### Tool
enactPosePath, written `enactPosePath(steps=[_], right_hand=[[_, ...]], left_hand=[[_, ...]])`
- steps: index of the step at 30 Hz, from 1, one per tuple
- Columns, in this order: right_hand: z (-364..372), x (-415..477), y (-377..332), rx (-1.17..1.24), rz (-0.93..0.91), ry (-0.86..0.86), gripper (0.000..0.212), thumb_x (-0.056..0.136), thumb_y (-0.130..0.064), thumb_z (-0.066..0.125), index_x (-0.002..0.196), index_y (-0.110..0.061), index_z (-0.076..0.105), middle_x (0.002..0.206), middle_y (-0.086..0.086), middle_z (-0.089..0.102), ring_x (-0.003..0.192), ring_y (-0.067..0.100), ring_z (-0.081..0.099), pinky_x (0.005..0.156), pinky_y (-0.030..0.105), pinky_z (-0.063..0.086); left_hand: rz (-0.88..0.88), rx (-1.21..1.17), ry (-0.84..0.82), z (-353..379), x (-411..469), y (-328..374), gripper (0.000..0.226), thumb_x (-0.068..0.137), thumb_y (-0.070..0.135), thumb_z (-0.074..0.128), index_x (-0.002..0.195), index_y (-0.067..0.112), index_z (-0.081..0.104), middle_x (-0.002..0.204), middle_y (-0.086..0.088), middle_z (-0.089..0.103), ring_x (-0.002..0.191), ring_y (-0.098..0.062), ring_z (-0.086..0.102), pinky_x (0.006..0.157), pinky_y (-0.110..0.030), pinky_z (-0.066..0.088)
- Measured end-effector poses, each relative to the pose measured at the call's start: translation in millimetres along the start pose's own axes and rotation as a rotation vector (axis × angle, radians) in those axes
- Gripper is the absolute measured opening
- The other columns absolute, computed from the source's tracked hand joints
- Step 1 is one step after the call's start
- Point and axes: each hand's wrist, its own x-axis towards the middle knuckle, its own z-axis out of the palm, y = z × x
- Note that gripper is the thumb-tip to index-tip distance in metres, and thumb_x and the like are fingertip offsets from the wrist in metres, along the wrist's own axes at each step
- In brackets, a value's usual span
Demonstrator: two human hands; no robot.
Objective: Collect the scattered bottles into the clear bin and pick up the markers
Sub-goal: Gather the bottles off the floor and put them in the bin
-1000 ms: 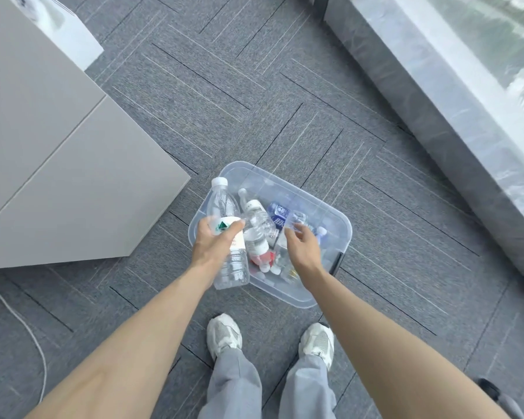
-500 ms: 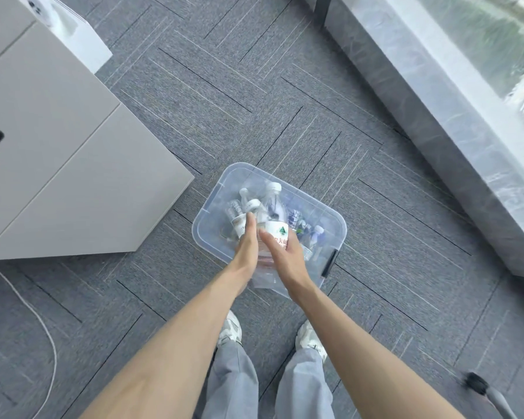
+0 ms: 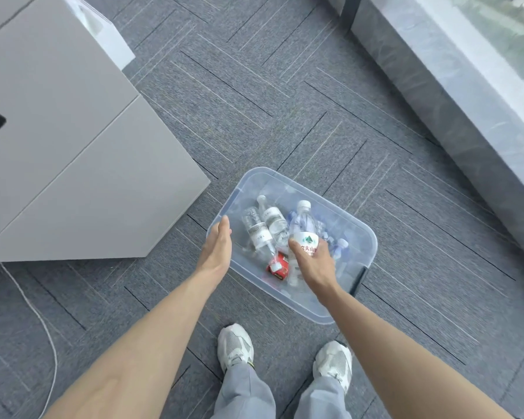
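Note:
A clear plastic bin (image 3: 364,234) stands on the grey carpet in front of my feet, with several water bottles lying in it. My right hand (image 3: 315,261) is inside the bin, shut on a clear bottle with a white label and white cap (image 3: 303,220). Two clear bottles (image 3: 266,226) lie side by side to its left, and a red-labelled one (image 3: 277,266) lies near the bin's front wall. My left hand (image 3: 217,247) hovers at the bin's left rim, flat, fingers together and holding nothing. No markers are in sight.
A grey-white cabinet (image 3: 73,164) fills the left side, with a thin white cable (image 3: 43,325) on the floor by it. A grey stone ledge (image 3: 454,95) runs along the right. My two white shoes (image 3: 235,347) stand just behind the bin.
The white-labelled bottle passed from my left hand to my right and went down into the bin. My left hand let go and drew back to the bin's left rim.

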Motion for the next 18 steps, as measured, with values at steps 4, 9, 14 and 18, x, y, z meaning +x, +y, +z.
enactPosePath(steps=[4,9,14,18], right_hand=[[15,28,4,-0.084,-0.012,0.006,0.078,0.092,-0.053,0.056,0.147,-0.007,0.027,0.145,0.012,0.046,0.129,0.033,0.048,0.104,0.045,0.041],[27,56,3,-0.158,-0.038,0.035,0.079,0.087,-0.053,0.063,0.145,-0.009,0.031,0.142,0.014,0.051,0.126,0.035,0.051,0.104,0.051,0.043],[32,68,-3,-0.138,-0.108,0.074,0.082,0.090,-0.050,0.062,0.155,-0.015,0.026,0.154,0.006,0.043,0.139,0.027,0.044,0.113,0.045,0.036],[29,55,-11,-0.132,-0.133,0.100,0.062,0.095,-0.040,0.055,0.150,-0.019,0.037,0.145,0.004,0.054,0.130,0.025,0.052,0.109,0.047,0.042]], left_hand=[[0.060,0.032,0.061,-1,25,-15,0.051,0.100,0.052,0.022,0.134,0.022,0.046,0.131,0.005,0.059,0.125,-0.018,0.051,0.110,-0.043,0.034],[0.076,0.076,0.108,1,39,-26,0.048,0.100,0.049,0.025,0.129,0.023,0.052,0.123,0.009,0.063,0.118,-0.016,0.054,0.106,-0.044,0.038],[0.072,0.120,0.089,3,43,-31,0.046,0.100,0.050,0.027,0.122,0.022,0.055,0.121,0.007,0.061,0.112,-0.016,0.054,0.092,-0.035,0.038],[0.058,0.128,0.078,-1,36,-25,0.047,0.100,0.051,0.026,0.125,0.022,0.053,0.118,0.004,0.056,0.106,-0.015,0.051,0.086,-0.033,0.034]])
